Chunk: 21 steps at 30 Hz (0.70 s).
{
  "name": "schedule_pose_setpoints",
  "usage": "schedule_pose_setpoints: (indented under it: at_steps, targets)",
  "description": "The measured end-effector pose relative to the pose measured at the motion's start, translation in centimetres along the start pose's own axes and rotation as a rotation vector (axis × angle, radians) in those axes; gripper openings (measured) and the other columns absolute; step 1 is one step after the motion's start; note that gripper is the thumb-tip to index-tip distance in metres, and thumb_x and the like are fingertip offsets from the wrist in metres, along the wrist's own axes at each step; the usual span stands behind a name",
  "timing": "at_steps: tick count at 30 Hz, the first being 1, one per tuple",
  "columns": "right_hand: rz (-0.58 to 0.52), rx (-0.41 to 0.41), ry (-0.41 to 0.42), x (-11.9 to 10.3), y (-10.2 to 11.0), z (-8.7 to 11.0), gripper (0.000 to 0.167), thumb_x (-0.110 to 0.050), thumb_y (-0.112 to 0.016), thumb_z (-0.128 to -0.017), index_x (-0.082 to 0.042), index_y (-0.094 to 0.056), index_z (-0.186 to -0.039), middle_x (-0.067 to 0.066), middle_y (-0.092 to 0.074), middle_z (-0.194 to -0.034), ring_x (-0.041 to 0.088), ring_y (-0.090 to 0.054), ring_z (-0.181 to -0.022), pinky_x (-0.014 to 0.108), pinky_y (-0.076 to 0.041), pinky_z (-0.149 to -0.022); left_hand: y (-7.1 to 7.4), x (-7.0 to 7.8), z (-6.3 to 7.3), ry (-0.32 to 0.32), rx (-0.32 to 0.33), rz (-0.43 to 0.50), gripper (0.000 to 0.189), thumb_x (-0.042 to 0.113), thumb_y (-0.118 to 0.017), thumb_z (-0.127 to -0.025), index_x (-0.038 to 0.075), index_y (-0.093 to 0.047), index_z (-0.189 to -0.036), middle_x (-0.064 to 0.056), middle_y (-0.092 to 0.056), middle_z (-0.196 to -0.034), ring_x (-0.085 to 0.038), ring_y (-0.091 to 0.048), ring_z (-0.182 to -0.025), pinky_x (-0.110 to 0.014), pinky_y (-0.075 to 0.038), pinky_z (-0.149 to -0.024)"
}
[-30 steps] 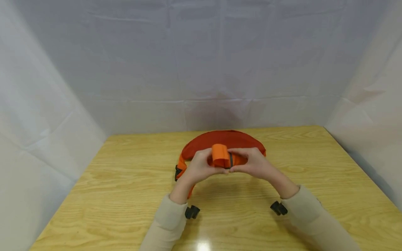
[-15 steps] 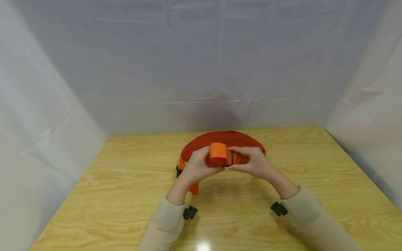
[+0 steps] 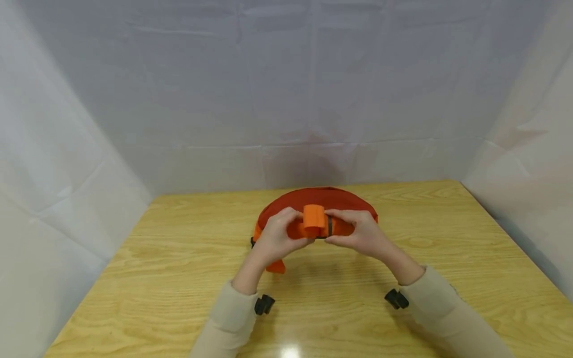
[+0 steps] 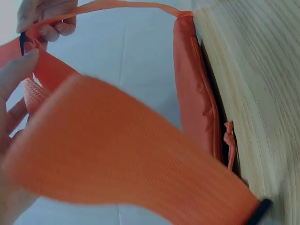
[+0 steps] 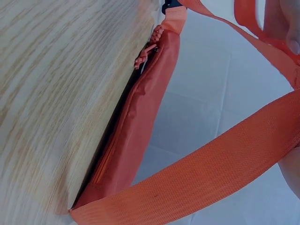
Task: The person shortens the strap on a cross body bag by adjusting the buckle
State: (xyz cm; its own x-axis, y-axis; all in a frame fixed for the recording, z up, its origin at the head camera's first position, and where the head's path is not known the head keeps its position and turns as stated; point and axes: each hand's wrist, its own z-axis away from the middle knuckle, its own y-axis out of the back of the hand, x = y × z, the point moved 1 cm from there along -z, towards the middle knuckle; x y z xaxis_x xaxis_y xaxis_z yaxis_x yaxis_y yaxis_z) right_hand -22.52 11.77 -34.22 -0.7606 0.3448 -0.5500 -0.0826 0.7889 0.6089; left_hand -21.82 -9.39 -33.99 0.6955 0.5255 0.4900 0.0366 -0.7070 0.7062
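A red waist bag [image 3: 322, 199] lies on the table behind both hands, its zipped side visible in the right wrist view. Its orange strap [image 3: 315, 217] is raised in front of it and forms an upright loop between the hands. My left hand [image 3: 278, 237] pinches the strap left of the loop. Holding the strap from the other side, my right hand [image 3: 361, 232] has thumb and fingers close to a black slider [image 3: 330, 225]. A strap end [image 3: 276, 267] hangs below my left hand. In the right wrist view a black buckle [image 5: 171, 4] sits at the bag's end.
The wooden table [image 3: 179, 278] carries the bag near its back edge. White sheeting [image 3: 286, 99] stands behind and on both sides. Small black devices [image 3: 265, 304] sit by the sleeve cuffs.
My left hand has shifted slightly left, widening the gap between the hands. The hanging strap end shows more below it. My right hand has stayed nearly in place.
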Motion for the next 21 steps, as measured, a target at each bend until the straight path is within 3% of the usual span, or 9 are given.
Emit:
schedule_pose_setpoints:
  at_steps: [6, 16, 21]
  targets:
    - [-0.026, 0.029, 0.01, 0.1, 0.2, 0.1, 0.049, -0.003, -0.075, -0.067, 0.009, -0.057, -0.111, 0.018, -0.062, -0.101, 0.021, -0.058, -0.079, 0.029, -0.048, -0.063, 0.5, -0.5, 0.4, 0.024, 0.001, 0.007, 0.035, 0.02, -0.076, -0.07, 0.007, -0.062, -0.099, 0.0, -0.057, -0.091, -0.01, -0.05, -0.079, -0.024, -0.045, -0.068]
    - [-0.055, 0.019, -0.035, 0.4, 0.7, 0.5, 0.049, -0.004, -0.073, -0.07, 0.011, -0.055, -0.113, 0.019, -0.061, -0.101, 0.015, -0.057, -0.071, 0.026, -0.047, -0.058, 1.3, -1.5, 1.4, -0.041, 0.045, 0.031, 0.036, 0.015, -0.077, -0.068, 0.001, -0.065, -0.099, -0.004, -0.061, -0.089, -0.012, -0.053, -0.078, -0.025, -0.046, -0.069]
    - [-0.083, -0.001, -0.08, 0.4, 1.0, 0.6, 0.049, -0.005, -0.072, -0.073, 0.009, -0.053, -0.116, 0.017, -0.061, -0.1, 0.013, -0.056, -0.07, 0.026, -0.047, -0.059, 1.9, -2.1, 2.1, -0.044, 0.052, 0.024, 0.037, 0.015, -0.077, -0.068, 0.0, -0.066, -0.101, -0.004, -0.061, -0.09, -0.013, -0.053, -0.078, -0.026, -0.046, -0.068]
